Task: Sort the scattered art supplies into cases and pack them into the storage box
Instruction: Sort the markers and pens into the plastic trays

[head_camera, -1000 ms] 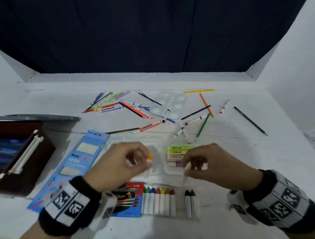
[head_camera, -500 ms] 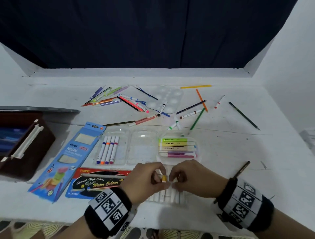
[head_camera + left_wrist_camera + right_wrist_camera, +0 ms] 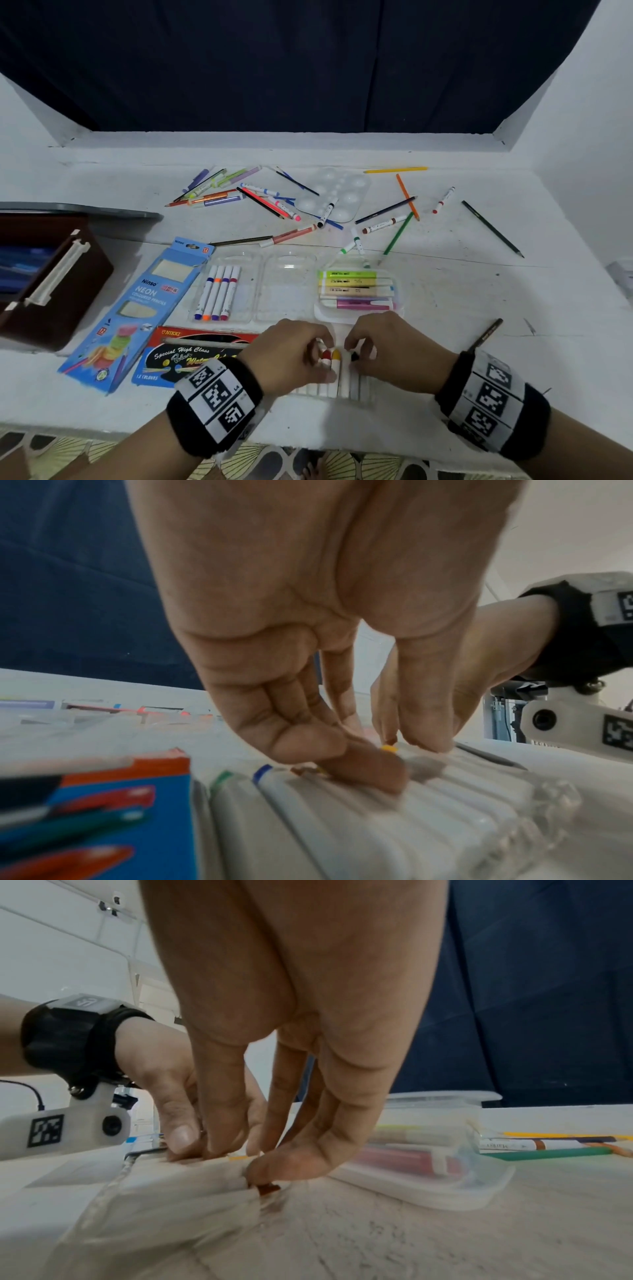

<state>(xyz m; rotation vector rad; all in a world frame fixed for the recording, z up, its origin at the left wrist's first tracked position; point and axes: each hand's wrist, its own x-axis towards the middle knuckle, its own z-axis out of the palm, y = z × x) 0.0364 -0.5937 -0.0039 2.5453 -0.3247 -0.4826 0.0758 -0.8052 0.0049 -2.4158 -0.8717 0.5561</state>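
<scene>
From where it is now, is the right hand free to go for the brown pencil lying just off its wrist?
Probably yes. The brown pencil lies alone on bare table beside the right hand, nothing over it, though that hand's fingers are busy at the paint sticks.

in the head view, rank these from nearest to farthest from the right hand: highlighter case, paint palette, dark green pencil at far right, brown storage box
1. highlighter case, just beyond the right hand.
2. paint palette, farther back, centre of the table.
3. dark green pencil, back right; too close to the palette to call.
4. brown storage box, far left edge.

White tabletop (image 3: 445,308), dark blue curtain (image 3: 274,61) behind, white walls (image 3: 589,120).
</scene>
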